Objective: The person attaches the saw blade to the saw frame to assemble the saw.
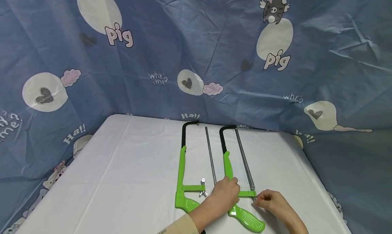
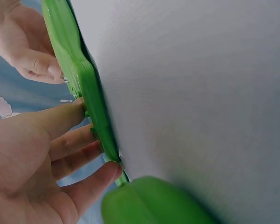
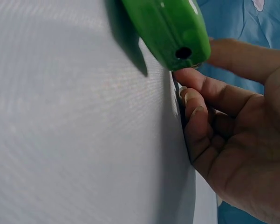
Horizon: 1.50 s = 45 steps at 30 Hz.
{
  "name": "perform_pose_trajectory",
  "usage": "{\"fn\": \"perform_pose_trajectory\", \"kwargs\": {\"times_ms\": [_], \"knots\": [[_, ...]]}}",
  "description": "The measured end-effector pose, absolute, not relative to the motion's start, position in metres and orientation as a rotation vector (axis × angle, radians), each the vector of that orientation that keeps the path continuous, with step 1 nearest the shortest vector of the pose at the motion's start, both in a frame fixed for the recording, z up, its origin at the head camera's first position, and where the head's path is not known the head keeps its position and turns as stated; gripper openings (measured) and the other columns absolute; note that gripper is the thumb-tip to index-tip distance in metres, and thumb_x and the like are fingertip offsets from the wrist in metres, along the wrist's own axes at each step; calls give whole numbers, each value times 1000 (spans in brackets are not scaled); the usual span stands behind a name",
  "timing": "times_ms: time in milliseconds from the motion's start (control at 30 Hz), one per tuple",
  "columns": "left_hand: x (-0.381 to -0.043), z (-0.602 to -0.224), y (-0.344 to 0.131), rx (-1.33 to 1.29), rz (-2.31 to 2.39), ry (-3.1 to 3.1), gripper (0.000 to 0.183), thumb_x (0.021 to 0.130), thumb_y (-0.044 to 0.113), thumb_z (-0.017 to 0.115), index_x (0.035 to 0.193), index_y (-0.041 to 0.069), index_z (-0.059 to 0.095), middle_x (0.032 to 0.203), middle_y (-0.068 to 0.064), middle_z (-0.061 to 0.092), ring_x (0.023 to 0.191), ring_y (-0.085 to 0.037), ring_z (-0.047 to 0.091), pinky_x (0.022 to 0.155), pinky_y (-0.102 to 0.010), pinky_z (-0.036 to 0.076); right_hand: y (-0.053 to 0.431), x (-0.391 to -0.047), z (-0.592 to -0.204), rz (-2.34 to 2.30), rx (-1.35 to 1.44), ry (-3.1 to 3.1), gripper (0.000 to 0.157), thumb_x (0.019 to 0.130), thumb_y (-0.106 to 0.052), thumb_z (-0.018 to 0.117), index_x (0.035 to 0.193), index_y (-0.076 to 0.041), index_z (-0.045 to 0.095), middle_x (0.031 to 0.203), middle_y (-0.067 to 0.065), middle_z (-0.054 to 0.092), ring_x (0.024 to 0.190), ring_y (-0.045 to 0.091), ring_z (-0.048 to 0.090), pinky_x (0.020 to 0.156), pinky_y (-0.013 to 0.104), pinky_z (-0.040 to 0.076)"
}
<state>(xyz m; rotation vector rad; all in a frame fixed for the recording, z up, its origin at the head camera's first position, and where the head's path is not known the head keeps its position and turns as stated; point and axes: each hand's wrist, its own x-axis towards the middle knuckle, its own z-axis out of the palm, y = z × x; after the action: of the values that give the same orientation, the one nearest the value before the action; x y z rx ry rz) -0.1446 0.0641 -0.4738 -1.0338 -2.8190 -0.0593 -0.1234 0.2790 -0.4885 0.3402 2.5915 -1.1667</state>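
Note:
Two green hacksaws with black front frames lie side by side on the white table. My left hand [image 1: 224,195] holds the right hacksaw [image 1: 227,164] by its green frame; in the left wrist view the fingers and thumb lie along both sides of it. A blade [image 1: 244,157] spans this saw from its black tip to the green arm. At the blade's near end my right hand [image 1: 272,204] pinches the wing nut [image 1: 255,199], mostly covered by the fingertips. In the right wrist view the green handle [image 3: 170,32] hides the nut.
The left hacksaw [image 1: 181,166] has no blade fitted, and its wing nut [image 1: 203,193] shows at the green arm. A loose blade [image 1: 210,154] lies between the two saws, its near end behind my left hand. Blue printed cloth [image 1: 153,57] hangs around the white table [image 1: 122,179].

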Motion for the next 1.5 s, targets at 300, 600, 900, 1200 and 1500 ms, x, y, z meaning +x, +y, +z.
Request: {"fn": "perform_pose_trajectory", "kwargs": {"times_ms": [300, 600, 900, 1200, 1500], "knots": [[-145, -472, 64, -1034, -71, -2814, 28, 84, 45, 75, 94, 19, 76, 91, 5, 64, 74, -10, 54, 59, -19, 49, 280, -124, -487, -1219, 314, 2572, 21, 90, -23, 68, 94, -3, 70, 81, 3, 61, 73, 16, 50, 60, 28, 40], [-145, -472, 63, -1032, -70, -2820, 29, 84, 45, 74, 96, 18, 76, 93, 5, 65, 76, -10, 55, 58, -19, 50, 278, -123, -486, -1264, 305, 2548, 17, 91, -19, 65, 94, -2, 66, 80, 3, 57, 75, 16, 49, 64, 28, 40], [-145, -472, 63, -1040, -78, -2817, 29, 84, 45, 74, 96, 18, 76, 91, 5, 65, 74, -9, 53, 58, -18, 48, 277, -125, -488, -1264, 301, 2594, 12, 85, -12, 71, 90, -2, 66, 80, 3, 59, 73, 15, 47, 61, 27, 39], [-144, -473, 63, -1033, -114, -2833, 29, 83, 43, 75, 97, 18, 77, 94, 4, 65, 76, -10, 55, 59, -18, 49, 278, -123, -492, -1292, 327, 2590, 10, 79, -5, 74, 84, 0, 67, 77, 3, 61, 71, 16, 47, 60, 26, 38], [-144, -475, 64, -1026, -110, -2841, 29, 84, 44, 75, 97, 19, 76, 93, 5, 65, 78, -11, 55, 61, -19, 50, 277, -122, -489, -1218, 359, 2593, 23, 76, -18, 80, 88, -4, 67, 83, 2, 63, 76, 16, 49, 62, 26, 38]]}}
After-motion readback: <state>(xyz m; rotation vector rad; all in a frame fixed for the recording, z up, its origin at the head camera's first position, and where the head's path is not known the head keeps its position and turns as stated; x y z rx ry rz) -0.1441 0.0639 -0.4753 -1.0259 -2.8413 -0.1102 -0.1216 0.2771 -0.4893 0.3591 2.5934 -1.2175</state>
